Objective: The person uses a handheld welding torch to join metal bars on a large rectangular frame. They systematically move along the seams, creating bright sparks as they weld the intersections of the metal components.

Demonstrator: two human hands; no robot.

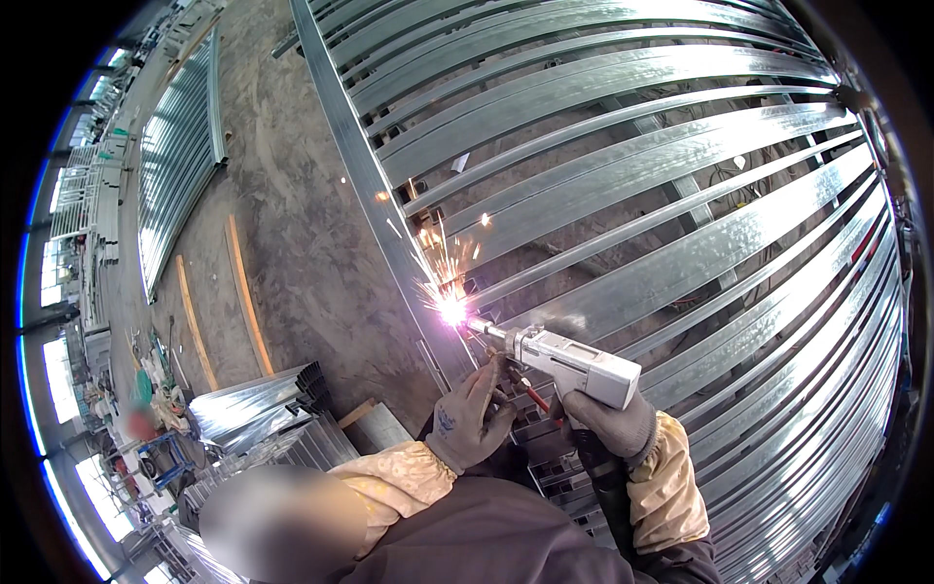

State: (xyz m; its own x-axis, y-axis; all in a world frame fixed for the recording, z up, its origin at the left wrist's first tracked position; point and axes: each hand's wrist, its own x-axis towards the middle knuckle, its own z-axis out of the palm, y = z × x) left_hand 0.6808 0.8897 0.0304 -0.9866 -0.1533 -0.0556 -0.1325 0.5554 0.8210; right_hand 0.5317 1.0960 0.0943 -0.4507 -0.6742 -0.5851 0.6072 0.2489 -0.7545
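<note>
My right hand point(618, 425), in a grey work glove, is wrapped round the grip of a silver hand-held welding gun point(582, 367). Its nozzle points left at the joint between a long metal side rail point(362, 180) and the crosswise bars point(603, 297). A bright pink-white welding spark point(451, 310) burns at the tip, throwing orange sparks upward. My left hand point(465, 425), also gloved, is close below the nozzle with its fingers curled together; what they pinch is hidden. A red-tipped piece point(533, 392) shows between the two hands. Both forearms wear pale yellow sleeve covers.
The shiny barred metal frame fills the right side. Stacked metal profiles point(255, 404) lie at lower left, near two wooden strips point(248, 292) on the concrete floor. Another barred panel point(185, 161) lies at far left. A dark hose point(605, 487) runs down from the gun.
</note>
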